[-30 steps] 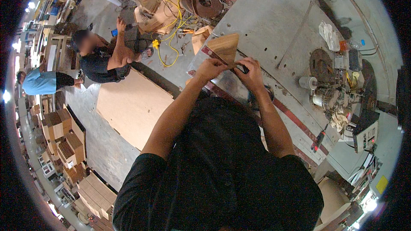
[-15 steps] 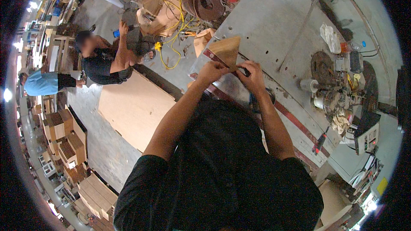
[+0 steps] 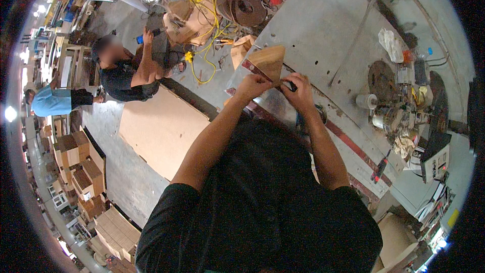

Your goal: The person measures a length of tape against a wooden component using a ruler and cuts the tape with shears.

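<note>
A light-brown wooden piece (image 3: 268, 61) with an angled outline lies at the corner of the grey metal machine table (image 3: 323, 30). My left hand (image 3: 253, 86) is closed at its near edge, thumb and fingers pinching near the corner closest to me. Beside it, my right hand (image 3: 299, 92) has its fingertips at the same corner, curled round a small black object (image 3: 290, 86) whose kind I cannot make out. The fingertips of both hands nearly meet. What lies under my palms is hidden.
A dark red strip (image 3: 348, 144) runs along the table's near side, with a red and black hand tool (image 3: 380, 167) on it. Machine parts (image 3: 389, 116) and a white glove (image 3: 390, 45) lie right. At left are a large brown board (image 3: 161, 126) and a seated person (image 3: 126, 71).
The whole view has shifted slightly. Both hands stay at the wooden piece's near corner, with only small finger movement in the right hand.
</note>
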The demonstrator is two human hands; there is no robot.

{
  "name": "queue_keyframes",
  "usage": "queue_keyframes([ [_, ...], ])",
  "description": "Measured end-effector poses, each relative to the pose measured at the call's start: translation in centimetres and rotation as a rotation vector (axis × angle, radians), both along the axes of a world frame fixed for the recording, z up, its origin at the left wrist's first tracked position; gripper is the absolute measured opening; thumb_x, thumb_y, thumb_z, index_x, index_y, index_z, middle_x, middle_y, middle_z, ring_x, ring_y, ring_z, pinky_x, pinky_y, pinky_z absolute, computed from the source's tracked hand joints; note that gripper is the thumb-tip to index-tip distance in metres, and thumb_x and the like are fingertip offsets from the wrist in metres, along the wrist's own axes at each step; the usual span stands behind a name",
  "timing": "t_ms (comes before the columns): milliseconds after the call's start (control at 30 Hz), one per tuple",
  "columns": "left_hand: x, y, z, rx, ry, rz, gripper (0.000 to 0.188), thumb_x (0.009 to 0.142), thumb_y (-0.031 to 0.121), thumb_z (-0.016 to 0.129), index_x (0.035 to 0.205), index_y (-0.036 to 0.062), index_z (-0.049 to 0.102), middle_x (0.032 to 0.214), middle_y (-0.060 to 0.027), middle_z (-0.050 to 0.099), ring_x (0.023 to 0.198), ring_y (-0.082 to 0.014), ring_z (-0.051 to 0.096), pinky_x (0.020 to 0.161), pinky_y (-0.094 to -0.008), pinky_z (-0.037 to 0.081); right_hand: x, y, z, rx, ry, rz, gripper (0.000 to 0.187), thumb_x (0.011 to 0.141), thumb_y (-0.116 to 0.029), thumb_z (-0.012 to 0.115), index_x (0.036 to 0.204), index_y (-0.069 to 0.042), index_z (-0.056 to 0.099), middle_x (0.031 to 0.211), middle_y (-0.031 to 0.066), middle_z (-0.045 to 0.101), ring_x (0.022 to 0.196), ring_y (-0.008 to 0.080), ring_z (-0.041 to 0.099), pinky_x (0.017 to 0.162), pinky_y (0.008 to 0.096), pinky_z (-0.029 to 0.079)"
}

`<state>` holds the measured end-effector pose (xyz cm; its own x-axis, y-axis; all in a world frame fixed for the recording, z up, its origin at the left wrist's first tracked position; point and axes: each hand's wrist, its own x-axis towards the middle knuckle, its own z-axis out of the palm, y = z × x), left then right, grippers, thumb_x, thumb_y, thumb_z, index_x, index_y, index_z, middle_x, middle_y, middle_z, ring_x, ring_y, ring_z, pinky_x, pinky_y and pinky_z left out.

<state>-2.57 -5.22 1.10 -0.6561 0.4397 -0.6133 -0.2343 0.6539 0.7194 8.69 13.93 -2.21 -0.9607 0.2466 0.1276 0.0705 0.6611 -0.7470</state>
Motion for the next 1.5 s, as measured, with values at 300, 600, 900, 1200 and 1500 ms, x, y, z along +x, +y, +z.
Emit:
queue_keyframes([
  [300,0.1,0.1,0.3,0.013,0.038,0.007,0.045,0.077,0.045,0.08,0.09,0.0016,0.076,0.069,-0.0065,0.066,0.061,-0.015,0.06,0.059,-0.0338,0.05,0.0,-0.1,-0.2,0.009,0.063,-0.021,0.025,0.081,-0.022,0.077,0.1,-0.008,0.072,0.107,0.0087,0.067,0.105,0.0303,0.06,0.094,0.0404,0.046],
  [600,-0.1,0.0,-0.5,0.032,0.008,-0.003,0.045,0.077,0.045,0.08,0.089,0.0024,0.076,0.067,-0.0048,0.065,0.06,-0.014,0.06,0.058,-0.0327,0.05,0.1,-0.2,1.4,-0.015,-0.042,-0.006,0.031,0.083,-0.03,0.075,0.105,-0.009,0.072,0.117,0.0105,0.065,0.112,0.0311,0.057,0.098,0.0414,0.044],
  [900,1.6,-1.9,1.4,0.08,-0.014,0.029,0.034,0.085,0.033,0.075,0.094,0.0007,0.074,0.074,-0.0055,0.068,0.069,-0.0126,0.062,0.065,-0.031,0.051,0.8,-0.1,1.6,-0.064,0.046,0.043,0.045,0.086,-0.028,0.074,0.124,-0.007,0.061,0.117,0.0152,0.064,0.111,0.0343,0.058,0.098,0.0426,0.046],
  [1200,3.2,-6.6,2.6,0.165,0.161,0.165,0.03,0.089,0.029,0.071,0.095,-0.0004,0.072,0.078,-0.0072,0.071,0.07,-0.012,0.063,0.065,-0.0309,0.051,-2.9,-3.0,3.6,0.304,0.13,-0.058,0.048,0.083,-0.028,0.071,0.125,-0.011,0.056,0.12,0.0174,0.057,0.118,0.0391,0.049,0.1,0.0538,0.04],
  [1500,4.3,-7.4,-0.1,0.263,0.206,0.16,0.027,0.093,0.027,0.07,0.1,0.0008,0.073,0.087,-0.0065,0.071,0.075,-0.0138,0.063,0.07,-0.0312,0.052,4.6,-3.4,6.2,0.259,0.025,-0.098,0.045,0.081,-0.011,0.07,0.122,-0.002,0.052,0.12,0.0213,0.053,0.114,0.0413,0.048,0.1,0.0527,0.036],
])
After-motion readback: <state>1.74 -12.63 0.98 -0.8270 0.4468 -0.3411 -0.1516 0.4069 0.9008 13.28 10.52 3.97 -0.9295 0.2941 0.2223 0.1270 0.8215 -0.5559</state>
